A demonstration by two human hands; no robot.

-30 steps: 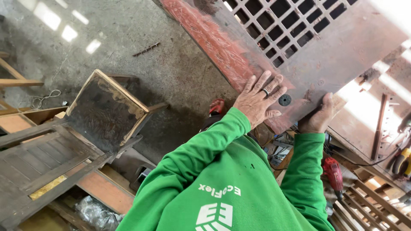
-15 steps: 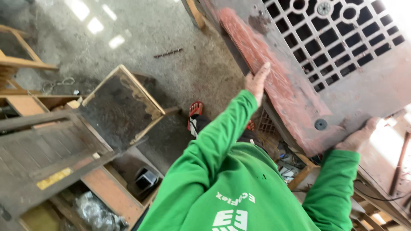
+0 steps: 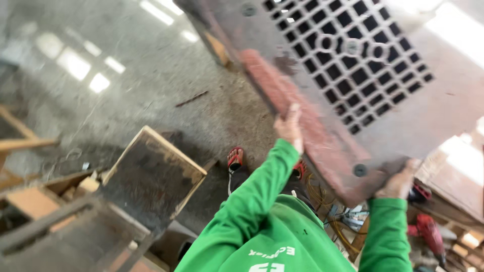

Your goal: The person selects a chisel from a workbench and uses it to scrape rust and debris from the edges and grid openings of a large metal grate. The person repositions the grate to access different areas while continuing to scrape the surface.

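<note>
Compared with a moment ago, we see the grated panel (image 3: 363, 85) tipped higher over the concrete floor (image 3: 151, 85), our left hand (image 3: 289, 127) now gripping its reddish edge and our right hand (image 3: 398, 184) clasping its lower corner, above scattered wooden frames (image 3: 151, 176) and a red drill (image 3: 428, 231).

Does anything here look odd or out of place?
The big rusty panel with a grid cut-out is tilted up off the floor, held by the left hand on its edge and the right hand at its corner. Tools lie scattered below.
</note>
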